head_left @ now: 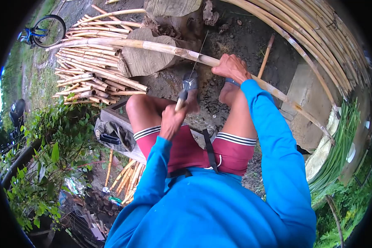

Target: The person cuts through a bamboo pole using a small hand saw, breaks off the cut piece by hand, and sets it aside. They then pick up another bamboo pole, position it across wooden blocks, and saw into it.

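My left hand (172,120) is closed around the handle of a saw (199,56), whose thin blade points up and away from me and meets or passes the near side of a long bamboo pole. That bamboo pole (153,46) runs across the view, its left part over a cut tree stump (146,60). My right hand (231,67) grips the pole from above, to the right of the blade. Whether the blade touches the pole is hard to tell.
Cut bamboo pieces (87,74) lie piled at the left, with a bicycle (48,31) beyond. Long bamboo poles (314,33) lean at the upper right. Green strips (339,153) hang at the right. A bag (113,134) lies beside my left leg.
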Available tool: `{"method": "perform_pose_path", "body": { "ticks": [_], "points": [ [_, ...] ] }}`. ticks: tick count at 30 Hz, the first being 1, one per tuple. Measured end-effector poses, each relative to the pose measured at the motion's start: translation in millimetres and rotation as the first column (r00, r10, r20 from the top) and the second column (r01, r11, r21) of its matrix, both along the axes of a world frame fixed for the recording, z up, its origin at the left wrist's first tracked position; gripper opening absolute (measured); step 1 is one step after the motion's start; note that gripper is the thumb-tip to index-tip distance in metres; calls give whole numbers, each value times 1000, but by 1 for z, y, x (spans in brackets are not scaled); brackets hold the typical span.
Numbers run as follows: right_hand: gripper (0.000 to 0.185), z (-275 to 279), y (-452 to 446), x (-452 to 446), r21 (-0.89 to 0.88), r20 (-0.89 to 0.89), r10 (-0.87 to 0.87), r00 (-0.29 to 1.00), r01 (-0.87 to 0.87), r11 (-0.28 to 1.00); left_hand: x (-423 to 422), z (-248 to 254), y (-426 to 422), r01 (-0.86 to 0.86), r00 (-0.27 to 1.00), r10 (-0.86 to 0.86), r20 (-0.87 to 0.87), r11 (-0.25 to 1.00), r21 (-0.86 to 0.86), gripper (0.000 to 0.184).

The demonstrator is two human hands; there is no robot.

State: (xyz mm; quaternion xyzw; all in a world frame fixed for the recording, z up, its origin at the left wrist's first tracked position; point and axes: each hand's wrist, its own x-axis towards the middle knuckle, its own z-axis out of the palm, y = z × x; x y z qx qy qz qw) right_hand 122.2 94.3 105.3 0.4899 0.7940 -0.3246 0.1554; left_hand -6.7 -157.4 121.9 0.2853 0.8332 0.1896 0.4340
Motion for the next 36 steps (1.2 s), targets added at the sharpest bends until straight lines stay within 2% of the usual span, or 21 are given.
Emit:
{"method": "perform_pose_path", "body": {
  "ticks": [1,4,7,9,11,12,15,17,18,20,22,23,26,27,29,30,31,32,33,34,36],
  "points": [
    [47,-1,-2,-1,8,6,1,1000,-1,1000,1,-4,-33,57,997,-55,-46,997,44,35],
    [49,4,-2,-1,-18,0,4,1000,-4,1000,8,21,-19,-110,993,114,33,989,-104,45],
    [50,3,-1,-3,-22,8,17,1000,-17,1000,-10,-31,22,-81,995,76,-61,994,-77,41],
    [50,2,-3,-3,-27,24,21,999,-21,999,-14,-39,25,223,970,-212,-115,971,90,40],
    [48,2,0,0,-15,9,7,1000,-6,1000,-3,-25,-29,110,989,-101,-108,991,78,41],
    [48,0,1,0,-18,5,-5,1000,5,1000,1,0,-37,-52,999,53,2,997,-63,45],
    [46,-1,-5,0,41,-41,-11,999,13,999,7,12,-21,-114,993,117,30,991,-74,43],
    [46,0,-3,-4,46,-27,11,1000,-10,999,-7,-23,17,212,967,-206,-149,977,23,30],
    [46,-1,-6,-3,36,-10,12,1000,-11,999,-13,-18,42,577,769,-487,-415,807,123,30],
    [46,0,-3,0,12,-13,8,1000,-8,1000,-10,-8,39,630,697,-490,-523,767,123,33],
    [47,0,-5,2,60,12,8,1000,-9,998,-9,-25,-9,384,906,-340,-251,911,152,27],
    [48,3,-5,3,50,1,9,1000,-10,999,-1,6,-13,-20,999,23,26,995,-96,32],
    [48,1,-5,1,20,-29,-18,999,19,1000,4,3,-27,-63,997,64,32,997,-33,40],
    [48,3,-5,-2,20,-35,-3,999,3,1000,-1,-25,-20,94,989,-76,-123,985,145,35],
    [48,7,-7,-6,-1,3,-13,1000,13,1000,-18,-49,43,145,984,-128,-122,978,149,25],
    [48,4,-12,-5,-15,11,-5,1000,6,1000,-17,-40,67,26,998,-25,62,999,-29,23],
    [48,4,-9,-5,-16,18,1,1000,-1,1000,-16,-38,45,617,734,-473,-488,764,188,26],
    [48,4,-3,-4,-11,19,-8,1000,8,1000,-17,-45,13,651,653,-439,-617,741,162,25],
    [48,5,-2,-4,-21,19,-2,1000,2,1000,-12,-30,-13,394,898,-331,-291,899,193,26],
    [48,4,0,-4,-24,12,-18,1000,19,1000,-2,9,-20,0,1000,0,-21,1000,0,32],
    [49,-2,-3,-1,27,-11,-10,1000,10,1000,-2,11,-34,-90,995,95,44,992,-92,36]
  ]
}}
